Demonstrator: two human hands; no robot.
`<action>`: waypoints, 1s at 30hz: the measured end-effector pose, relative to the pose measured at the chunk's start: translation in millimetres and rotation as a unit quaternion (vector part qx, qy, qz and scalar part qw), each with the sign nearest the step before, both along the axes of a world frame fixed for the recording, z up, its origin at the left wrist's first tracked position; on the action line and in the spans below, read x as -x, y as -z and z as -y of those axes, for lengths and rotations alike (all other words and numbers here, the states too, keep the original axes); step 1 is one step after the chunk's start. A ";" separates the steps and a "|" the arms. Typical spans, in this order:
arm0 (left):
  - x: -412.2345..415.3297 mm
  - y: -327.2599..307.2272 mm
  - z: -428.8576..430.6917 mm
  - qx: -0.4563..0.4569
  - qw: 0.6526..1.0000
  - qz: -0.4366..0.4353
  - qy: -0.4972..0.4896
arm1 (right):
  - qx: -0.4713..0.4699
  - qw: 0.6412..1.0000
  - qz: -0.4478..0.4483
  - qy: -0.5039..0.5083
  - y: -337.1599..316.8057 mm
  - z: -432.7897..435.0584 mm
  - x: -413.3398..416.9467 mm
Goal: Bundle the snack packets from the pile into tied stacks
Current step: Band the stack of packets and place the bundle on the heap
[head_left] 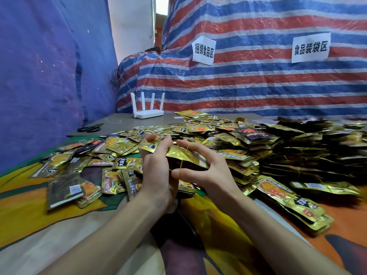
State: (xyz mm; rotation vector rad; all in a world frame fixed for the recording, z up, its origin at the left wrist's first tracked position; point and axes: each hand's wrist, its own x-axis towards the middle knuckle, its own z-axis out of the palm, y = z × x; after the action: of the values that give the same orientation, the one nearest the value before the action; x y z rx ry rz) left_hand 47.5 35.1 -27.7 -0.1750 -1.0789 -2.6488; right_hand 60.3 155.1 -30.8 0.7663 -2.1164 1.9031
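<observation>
A wide pile of gold foil snack packets spreads beyond both hands. The left hand grips a stack of them; the right hand, fingers spread, stretches a yellow rubber band over it. A patterned cloth covers the desk, with a striped tarp and a white router behind.

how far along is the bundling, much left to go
Done: a heap of bundled-looking stacks sits on the right. In hand: the left hand grips one stack of packets while the right hand stretches a thin yellow band across it. Left: a large loose pile behind the hands and scattered packets to the left, so a good deal seems to remain.
</observation>
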 end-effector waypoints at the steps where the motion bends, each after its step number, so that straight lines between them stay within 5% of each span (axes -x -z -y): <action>1: -0.5 -1.3 -0.6 -0.009 1.000 -0.009 0.004 | 0.016 1.000 0.003 -0.013 1.0 -0.2 0.4; 9: 1.6 -5.3 2.5 -0.070 0.996 0.047 0.005 | 0.080 0.995 0.048 -0.046 7.2 5.8 4.9; 14: -0.6 -7.1 8.9 -0.073 0.995 0.072 0.022 | 0.244 0.928 0.196 -0.203 -0.8 8.4 6.0; 19: -4.2 -7.7 3.4 -0.042 0.998 0.037 0.042 | 0.267 0.939 0.213 -0.047 1.7 7.9 10.5; 25: -11.6 -3.6 -11.4 0.046 0.995 0.039 0.078 | 0.265 0.928 0.123 0.231 5.4 1.8 17.6; 30: -9.4 -11.5 -2.2 0.050 0.998 0.015 0.029 | 0.111 0.959 -0.134 0.225 6.3 -1.9 12.3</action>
State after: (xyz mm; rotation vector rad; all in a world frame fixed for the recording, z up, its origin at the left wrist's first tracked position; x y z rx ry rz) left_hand 56.9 37.3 -16.3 -0.1903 -1.2346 -2.6568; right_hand 48.0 157.0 -37.1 0.4188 -1.6984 1.6455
